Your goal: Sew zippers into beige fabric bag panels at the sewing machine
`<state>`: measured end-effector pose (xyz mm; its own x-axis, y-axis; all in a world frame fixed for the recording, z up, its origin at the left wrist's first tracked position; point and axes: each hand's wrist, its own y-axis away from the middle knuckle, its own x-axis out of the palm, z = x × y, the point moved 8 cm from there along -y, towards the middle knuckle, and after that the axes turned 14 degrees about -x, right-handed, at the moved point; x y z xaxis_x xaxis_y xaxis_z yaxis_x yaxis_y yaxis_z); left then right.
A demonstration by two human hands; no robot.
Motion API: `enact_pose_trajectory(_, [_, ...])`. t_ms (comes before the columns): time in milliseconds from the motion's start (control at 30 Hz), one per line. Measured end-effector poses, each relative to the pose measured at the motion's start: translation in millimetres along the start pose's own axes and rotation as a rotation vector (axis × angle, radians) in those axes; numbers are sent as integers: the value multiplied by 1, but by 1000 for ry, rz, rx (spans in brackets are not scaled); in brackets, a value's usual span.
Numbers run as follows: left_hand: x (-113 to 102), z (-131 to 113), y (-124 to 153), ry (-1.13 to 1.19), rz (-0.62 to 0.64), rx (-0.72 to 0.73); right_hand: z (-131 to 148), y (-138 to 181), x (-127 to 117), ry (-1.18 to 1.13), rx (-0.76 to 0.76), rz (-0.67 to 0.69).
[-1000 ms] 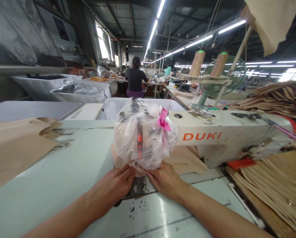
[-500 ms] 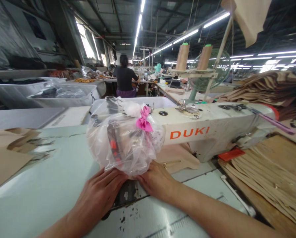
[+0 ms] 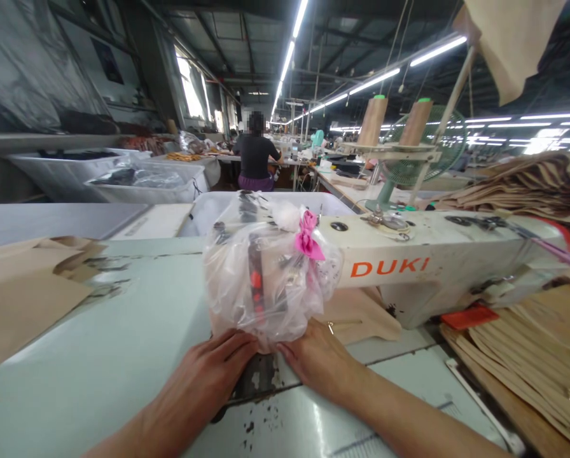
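A white sewing machine point(image 3: 461, 248) marked DUKI stands across the table, its head end wrapped in a clear plastic bag point(image 3: 275, 299) with a pink bow point(image 3: 308, 236). A tan fabric piece point(image 3: 361, 312) with a small metal zipper pull lies under the machine arm. My left hand point(image 3: 208, 381) presses its closed fingers on the near edge of this fabric, left of the needle area. On the right side, my right hand point(image 3: 323, 359) has its fingers on the same edge, thumb toward the left hand. The bag hides the needle and part of the fingertips.
Tan pieces point(image 3: 27, 280) lie at the left, and a stack of tan strips point(image 3: 528, 356) at the right beside a red block point(image 3: 469, 317). Two thread cones point(image 3: 373, 121) stand behind the machine. White bins point(image 3: 151, 184) and a seated person point(image 3: 256, 156) are farther back.
The view has turned slightly left, so everything appears farther right. Both hands stay at the fabric edge in front of the bagged machine head.
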<state>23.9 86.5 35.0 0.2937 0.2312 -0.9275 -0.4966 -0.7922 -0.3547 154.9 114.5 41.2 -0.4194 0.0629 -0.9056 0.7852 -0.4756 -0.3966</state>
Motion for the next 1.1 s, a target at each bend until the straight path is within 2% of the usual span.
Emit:
enact_pose_trajectory(200, [0,-5,-1,22,48,-31,-1,1,1,26,-7,-23])
enact_pose_trajectory(367, [0,-12,1,-37,22,7,-4,1,4,26,9,6])
enact_pose_trajectory(733, [4,-6,1,-110,-56,27,-2,-5,-4,-35,-9,-37])
enact_pose_trajectory(1100, [8,-2,3,-146,-92,23,-9,-3,2,13,-23,34])
